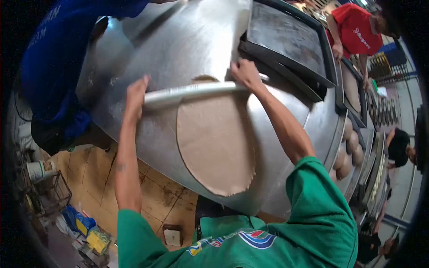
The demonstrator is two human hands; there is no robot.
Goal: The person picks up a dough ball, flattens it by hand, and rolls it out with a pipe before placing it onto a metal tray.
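A long white tube, used like a rolling pin [192, 91], lies across the far part of a flat brown sheet of dough [214, 138]. My left hand [137, 93] is closed around the tube's left end. Near its right end, my right hand [246, 72] is closed on it too, with a short tip of tube showing beyond. The dough is a rough oval on the metal table [178, 49], its near edge uneven and close to my body. A small part of the dough shows past the tube on the far side.
Black metal trays [286, 38] are stacked at the far right of the table. Several dough balls [346, 154] sit at the right. A person in blue [58, 67] stands at the left edge; another in red [357, 31] handles a tray at the upper right.
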